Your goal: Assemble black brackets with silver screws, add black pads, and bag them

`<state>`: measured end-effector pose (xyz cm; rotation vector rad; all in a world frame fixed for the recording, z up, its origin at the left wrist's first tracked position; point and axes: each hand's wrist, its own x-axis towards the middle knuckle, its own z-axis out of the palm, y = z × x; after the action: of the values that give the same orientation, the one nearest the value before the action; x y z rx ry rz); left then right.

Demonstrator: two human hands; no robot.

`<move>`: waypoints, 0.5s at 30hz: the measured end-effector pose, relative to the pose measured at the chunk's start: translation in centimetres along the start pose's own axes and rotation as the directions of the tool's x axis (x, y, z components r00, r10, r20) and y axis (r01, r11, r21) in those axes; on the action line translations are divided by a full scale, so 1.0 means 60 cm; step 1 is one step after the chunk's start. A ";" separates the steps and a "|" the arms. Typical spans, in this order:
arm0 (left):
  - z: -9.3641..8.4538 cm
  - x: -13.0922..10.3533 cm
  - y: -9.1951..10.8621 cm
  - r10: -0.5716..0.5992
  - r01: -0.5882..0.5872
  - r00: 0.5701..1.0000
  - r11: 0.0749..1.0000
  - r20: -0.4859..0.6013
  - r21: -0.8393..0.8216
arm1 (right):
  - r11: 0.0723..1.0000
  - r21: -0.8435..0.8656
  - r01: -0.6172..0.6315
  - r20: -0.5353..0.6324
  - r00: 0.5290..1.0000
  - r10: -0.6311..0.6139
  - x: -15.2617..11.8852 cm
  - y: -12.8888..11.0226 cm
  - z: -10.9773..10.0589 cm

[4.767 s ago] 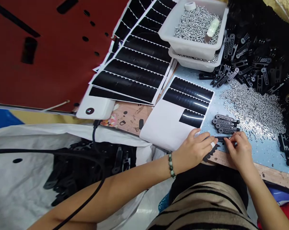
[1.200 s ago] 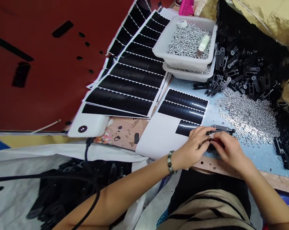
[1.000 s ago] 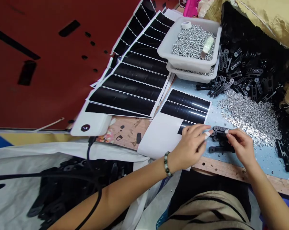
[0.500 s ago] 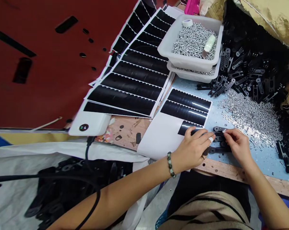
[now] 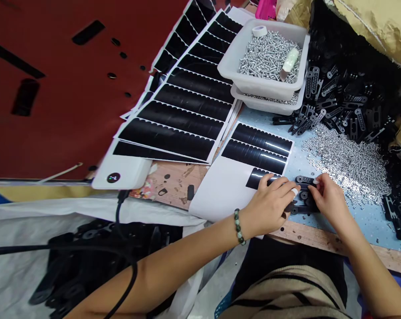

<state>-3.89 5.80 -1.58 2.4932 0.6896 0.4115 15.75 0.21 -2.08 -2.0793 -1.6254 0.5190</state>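
Several small black plastic link parts [image 5: 305, 180] lie side by side between my hands on the blue mat [image 5: 306, 159]. My left hand [image 5: 271, 204], with white tape round one finger, is closed on the left end of these parts. Its wrist wears a beaded bracelet [image 5: 239, 226]. My right hand [image 5: 329, 197] pinches at the right side of the same parts; its thumb and index finger are close together on the dark edge of one. The undersides of the parts are hidden by my fingers. Beside my left hand lies a sheet of black stickers [image 5: 256, 155], partly peeled to white backing.
A heap of silver screws and nuts [image 5: 349, 164] lies right of my hands. Stacked white tubs [image 5: 263, 84] of screws stand behind, near piled black parts [image 5: 336, 102]. More sticker sheets [image 5: 187, 106] and a white device with a cable [image 5: 120, 173] are to the left.
My right thumb and index finger have shifted slightly down along the black parts. My left hand stays almost in place, and the view has moved a little.
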 end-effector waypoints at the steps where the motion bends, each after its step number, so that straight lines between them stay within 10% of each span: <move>1: -0.003 0.003 0.000 -0.011 0.011 1.000 1.000 0.000 -0.020 | 0.999 -0.043 0.014 -0.016 1.000 -0.015 0.000 -0.002 -0.004; 9: -0.016 0.025 0.005 -0.076 0.098 0.994 0.943 0.083 -0.318 | 0.815 0.213 0.539 -0.020 0.836 -0.548 -0.009 -0.049 -0.008; 15: -0.017 0.017 -0.011 -0.226 0.154 0.968 0.878 -0.111 -0.453 | 0.893 0.351 0.280 -0.168 0.958 -0.234 -0.014 -0.016 -0.017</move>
<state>-3.75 7.23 -0.95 1.9580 0.7967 0.6240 15.36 -0.52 -0.68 -1.5605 -1.5597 0.5474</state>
